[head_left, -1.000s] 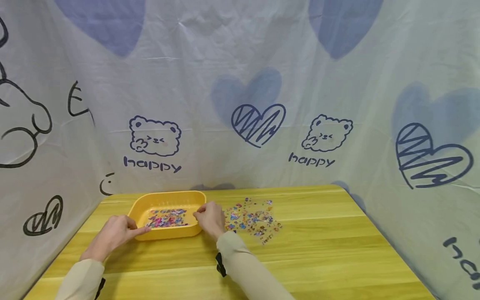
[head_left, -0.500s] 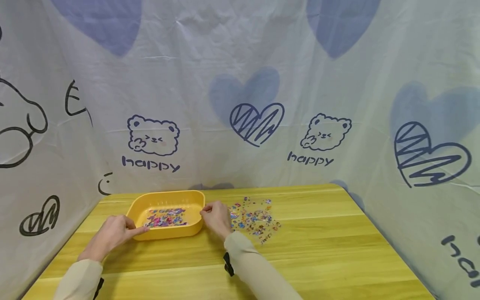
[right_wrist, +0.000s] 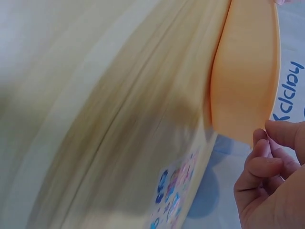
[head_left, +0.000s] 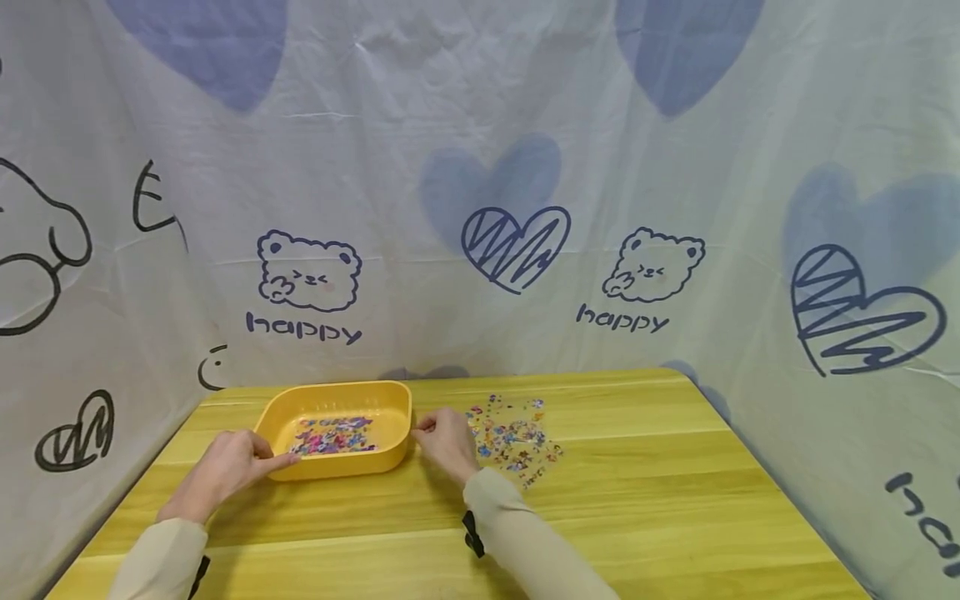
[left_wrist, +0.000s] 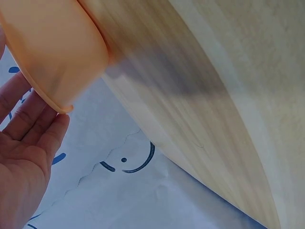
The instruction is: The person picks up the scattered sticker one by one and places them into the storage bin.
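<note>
On the left part of the table stands a yellow plastic tray (head_left: 337,467) with a patch of small colourful sticker-like pieces (head_left: 333,436) inside. My left hand (head_left: 217,471) grips its left end, thumb over the front rim; the left wrist view shows the fingers curled under the rim (left_wrist: 47,100). Just off the tray's right end is my right hand (head_left: 447,442). Its thumb and index fingertips meet close to the tray's corner in the right wrist view, the other fingers curled, and no object shows between them.
A second patch of small colourful pieces (head_left: 517,437) lies flat on the wood-grain table (head_left: 637,500), right of the right hand and partly hidden by it. A white curtain (head_left: 420,100) with printed hearts and bears hangs behind the table and along both sides.
My right hand has drawn back to the right, from over the tray's right end to just outside it. The left hand and the tray have stayed in place.
</note>
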